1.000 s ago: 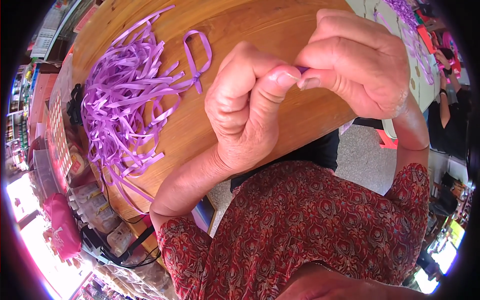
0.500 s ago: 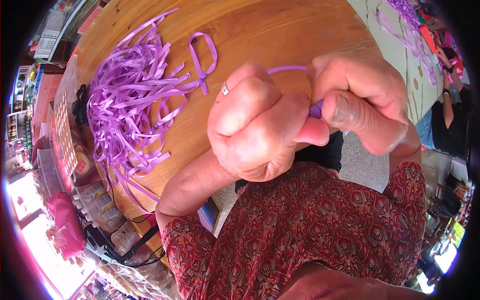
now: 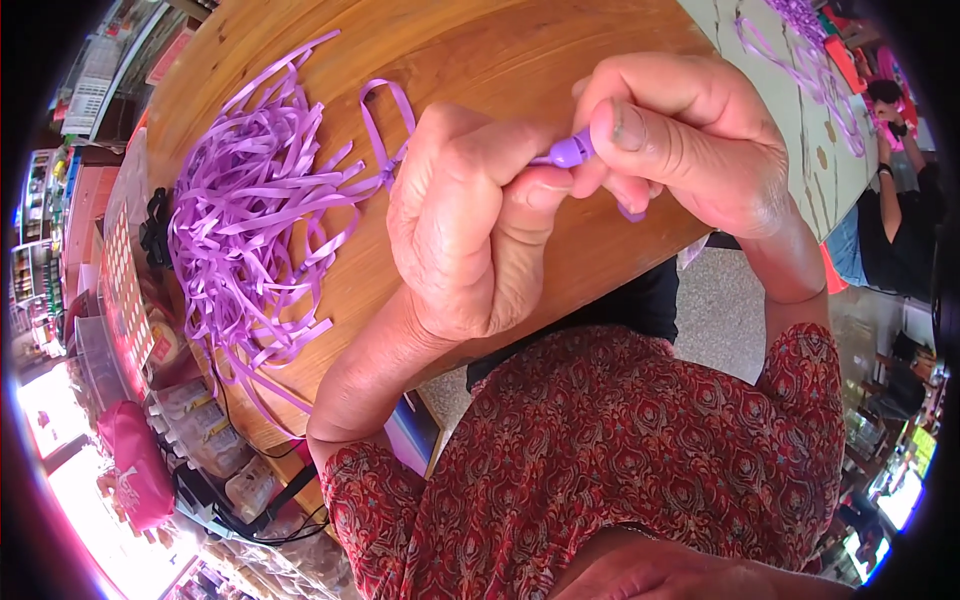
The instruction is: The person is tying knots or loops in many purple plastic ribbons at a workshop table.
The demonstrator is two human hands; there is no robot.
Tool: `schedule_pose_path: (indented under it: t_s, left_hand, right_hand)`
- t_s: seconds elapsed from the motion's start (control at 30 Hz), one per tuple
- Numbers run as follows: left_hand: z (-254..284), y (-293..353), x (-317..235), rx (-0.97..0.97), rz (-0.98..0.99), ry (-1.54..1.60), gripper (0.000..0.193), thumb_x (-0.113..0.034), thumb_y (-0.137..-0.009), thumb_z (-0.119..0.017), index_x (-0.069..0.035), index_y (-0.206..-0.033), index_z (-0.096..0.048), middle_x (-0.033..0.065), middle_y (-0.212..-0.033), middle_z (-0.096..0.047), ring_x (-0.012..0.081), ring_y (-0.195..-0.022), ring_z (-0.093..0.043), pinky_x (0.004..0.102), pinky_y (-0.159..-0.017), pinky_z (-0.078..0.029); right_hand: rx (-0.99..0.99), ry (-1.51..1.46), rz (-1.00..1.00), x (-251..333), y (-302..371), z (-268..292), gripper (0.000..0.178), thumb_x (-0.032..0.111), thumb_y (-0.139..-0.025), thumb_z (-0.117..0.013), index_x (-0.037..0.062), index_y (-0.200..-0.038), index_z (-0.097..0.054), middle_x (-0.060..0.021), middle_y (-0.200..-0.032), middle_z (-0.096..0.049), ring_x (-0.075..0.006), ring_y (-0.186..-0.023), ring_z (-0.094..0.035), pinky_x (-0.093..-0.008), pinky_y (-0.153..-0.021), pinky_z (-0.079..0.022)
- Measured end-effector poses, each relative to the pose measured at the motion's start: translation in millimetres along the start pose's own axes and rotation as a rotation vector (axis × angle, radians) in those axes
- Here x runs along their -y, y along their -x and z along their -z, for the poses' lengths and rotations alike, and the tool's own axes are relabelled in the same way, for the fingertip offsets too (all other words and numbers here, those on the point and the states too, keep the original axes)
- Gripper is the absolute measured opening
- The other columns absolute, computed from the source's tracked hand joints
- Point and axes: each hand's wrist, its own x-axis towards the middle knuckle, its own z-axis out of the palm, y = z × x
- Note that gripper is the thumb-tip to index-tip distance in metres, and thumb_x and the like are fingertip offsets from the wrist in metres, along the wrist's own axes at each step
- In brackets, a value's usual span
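Between my two hands, above the wooden table, is a small purple plastic clasp (image 3: 571,151). My left hand (image 3: 470,225) is closed, pinching a thin purple ribbon where it enters the clasp's left end. The thumb and curled fingers of my right hand (image 3: 690,140) grip the clasp's right end and hide most of it. A bit of purple shows below my right fingertips. Just left of my left hand, a looped purple ribbon (image 3: 388,112) lies on the table, running toward a large tangled heap of purple ribbons (image 3: 250,225).
The wooden table (image 3: 450,50) reaches close to my body. Beyond its right edge stands a pale veined table (image 3: 815,165) with more purple ribbon, where another person (image 3: 900,235) sits. At the left are a pink pouch (image 3: 137,465), packets (image 3: 205,425) and black cables.
Both hands have shifted slightly up and left. My left hand has turned and its fingers have drawn back, so the clasp, mostly covered before, now shows between the hands.
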Motion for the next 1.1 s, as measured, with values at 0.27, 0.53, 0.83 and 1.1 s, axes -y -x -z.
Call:
schedule_pose_path:
  t_s: [0.27,0.53,0.83,1.1]
  left_hand:
    - [-3.0,-1.1,2.2,0.029,0.057,-0.002,0.016,-0.003,-0.078,-0.068,0.000,-0.092,-0.060,0.0059,-0.071,-0.051,0.0159,-0.057,-0.047,0.0264,-0.050,-0.039]
    - [-4.7,-2.7,6.9,0.072,0.063,-0.019,0.019,-0.005,-0.074,-0.072,-0.002,-0.090,-0.062,0.0040,-0.066,-0.048,0.0151,-0.053,-0.046,0.0267,-0.047,-0.036]
    - [3.9,-1.0,14.0,0.318,-0.022,-0.272,0.027,-0.016,-0.066,-0.075,-0.007,-0.088,-0.063,0.0039,-0.063,-0.044,0.0183,-0.049,-0.048,0.0304,-0.040,-0.036]
    - [3.9,-4.1,14.1,0.307,-0.147,-0.273,0.029,-0.008,-0.061,-0.071,-0.004,-0.088,-0.062,0.0023,-0.063,-0.046,0.0162,-0.044,-0.047,0.0298,-0.038,-0.034]
  right_hand:
    - [-0.035,0.125,0.143,-12.3,1.0,7.8,0.035,0.028,-0.096,-0.045,-0.0023,-0.085,-0.058,-0.0037,-0.067,-0.050,-0.0097,-0.059,-0.049,-0.0216,-0.051,-0.039]
    - [-0.100,0.349,0.342,-21.7,0.6,13.5,0.023,0.019,-0.092,-0.052,-0.0016,-0.084,-0.058,-0.0052,-0.065,-0.052,-0.0114,-0.056,-0.051,-0.0237,-0.049,-0.039]
    - [0.039,0.482,0.256,-21.6,3.8,26.0,0.022,0.018,-0.089,-0.056,-0.0023,-0.083,-0.058,-0.0064,-0.068,-0.053,-0.0143,-0.057,-0.056,-0.0258,-0.050,-0.040]
    - [0.086,0.567,0.308,-18.3,-2.9,26.9,0.024,0.021,-0.088,-0.058,-0.0021,-0.080,-0.058,-0.0087,-0.065,-0.050,-0.0189,-0.054,-0.054,-0.0285,-0.049,-0.040]
